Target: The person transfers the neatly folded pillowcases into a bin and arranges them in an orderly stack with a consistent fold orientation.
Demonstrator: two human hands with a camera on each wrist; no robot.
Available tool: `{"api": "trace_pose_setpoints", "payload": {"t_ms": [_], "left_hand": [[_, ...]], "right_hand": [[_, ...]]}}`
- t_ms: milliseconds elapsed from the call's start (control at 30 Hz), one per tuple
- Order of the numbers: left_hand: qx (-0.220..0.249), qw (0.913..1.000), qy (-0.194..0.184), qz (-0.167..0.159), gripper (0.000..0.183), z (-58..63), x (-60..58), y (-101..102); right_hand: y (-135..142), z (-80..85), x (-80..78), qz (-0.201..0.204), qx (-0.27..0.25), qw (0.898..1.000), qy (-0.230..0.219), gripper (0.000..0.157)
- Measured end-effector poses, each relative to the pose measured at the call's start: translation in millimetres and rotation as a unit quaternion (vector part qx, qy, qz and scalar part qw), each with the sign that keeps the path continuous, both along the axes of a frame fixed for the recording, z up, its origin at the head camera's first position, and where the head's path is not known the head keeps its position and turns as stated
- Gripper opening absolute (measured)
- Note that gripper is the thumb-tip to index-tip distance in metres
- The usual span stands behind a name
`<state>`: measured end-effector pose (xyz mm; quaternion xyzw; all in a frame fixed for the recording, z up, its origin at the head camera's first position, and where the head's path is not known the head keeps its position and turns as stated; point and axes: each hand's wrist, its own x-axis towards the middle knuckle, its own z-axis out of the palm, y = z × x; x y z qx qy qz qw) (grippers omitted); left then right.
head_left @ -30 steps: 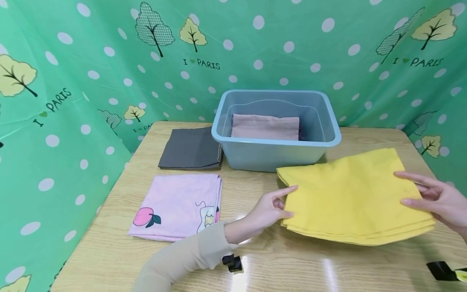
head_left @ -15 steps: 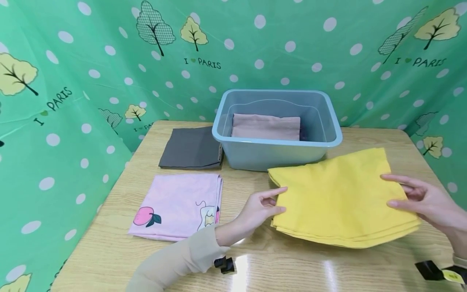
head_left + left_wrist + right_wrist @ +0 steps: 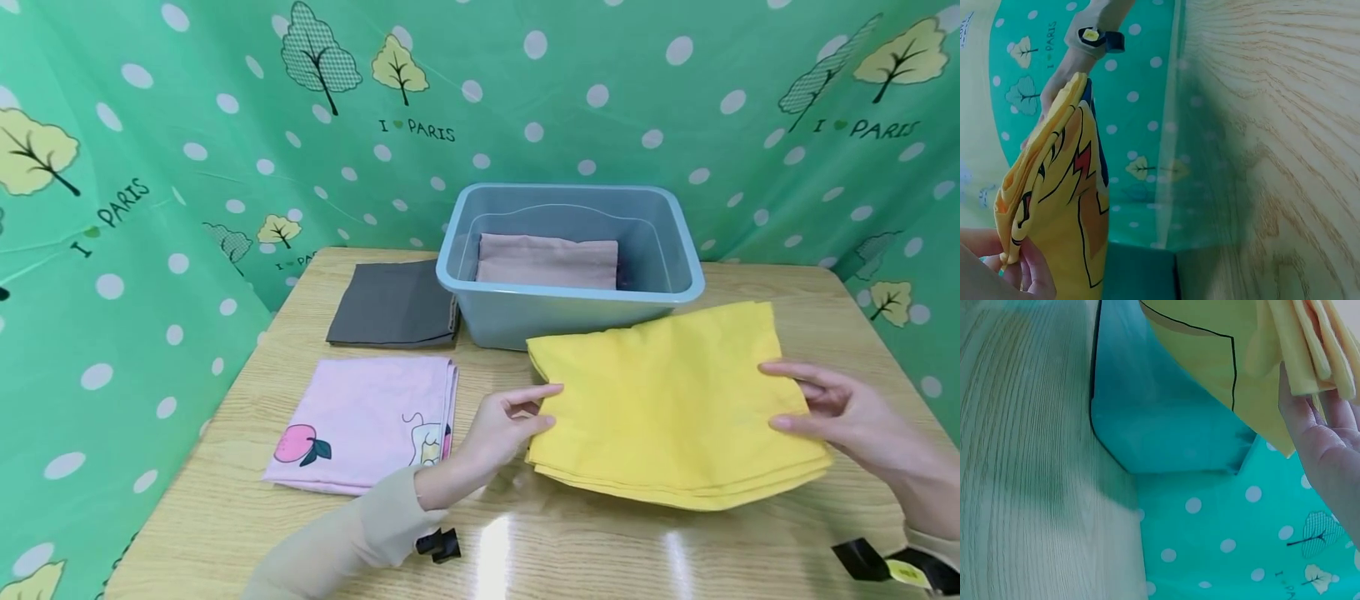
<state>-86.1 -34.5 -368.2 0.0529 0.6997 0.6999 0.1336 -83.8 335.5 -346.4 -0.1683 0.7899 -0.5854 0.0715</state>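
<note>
A folded yellow cloth (image 3: 667,408) hangs above the table in front of the blue bin, held between both hands. My left hand (image 3: 502,429) pinches its left edge, thumb and index finger on the near face. At the opposite edge my right hand (image 3: 840,412) grips it in the same way. The left wrist view shows the cloth's underside (image 3: 1079,200) with black outlines and a red zigzag print. Stacked fold layers (image 3: 1310,344) appear beside the fingers in the right wrist view.
The blue plastic bin (image 3: 570,321) stands at the back, a folded mauve cloth (image 3: 547,262) inside. Left of it lie a folded dark grey cloth (image 3: 393,304) and a folded pink cloth (image 3: 367,408) with a fruit print. A green dotted curtain (image 3: 525,92) surrounds the wooden table (image 3: 600,550).
Both hands have carried the yellow cloth to the left, so it now overlaps more of the bin's front. The bin and the other cloths stay where they were.
</note>
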Motion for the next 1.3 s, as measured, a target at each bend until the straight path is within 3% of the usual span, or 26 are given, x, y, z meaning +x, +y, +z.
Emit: {"api": "trace_pose_setpoints", "payload": {"t_ms": [167,400,500,600,833,900,1100,1300], "left_hand": [[0.014,0.9996,0.025,-0.006,0.033,1.0,2.9,-9.1],[0.000,0.9971,0.073,-0.018,0.030,5.0,10.3,-19.6],[-0.006,0.9960,0.086,-0.020,0.029,7.8,14.0,-23.7],[-0.007,0.9944,0.103,-0.023,0.028,10.9,16.5,-27.2],[-0.013,0.9864,0.163,-0.012,0.026,20.3,16.4,-34.4],[-0.008,0.9861,0.166,-0.008,0.026,23.1,15.4,-36.5],[0.003,0.9841,0.178,0.004,0.026,29.7,8.9,-42.2],[0.001,0.9796,0.200,0.018,0.026,38.0,0.7,-48.8]], "right_hand": [[-2.0,-3.8,-0.5,0.018,-0.027,0.999,0.005,0.063],[-11.9,1.8,5.9,0.000,-0.014,1.000,0.008,0.065],[-9.5,-0.8,5.7,-0.015,0.009,1.000,0.009,0.062],[-4.1,-5.1,3.5,-0.005,0.011,1.000,0.012,0.060],[-17.4,7.3,6.6,0.040,-0.137,0.990,-0.004,0.063],[-23.5,14.5,9.0,0.034,-0.143,0.989,-0.002,0.064],[-35.4,28.8,10.0,-0.045,-0.061,0.997,0.013,0.060],[-43.6,32.8,4.4,-0.073,-0.067,0.995,0.015,0.061]]}}
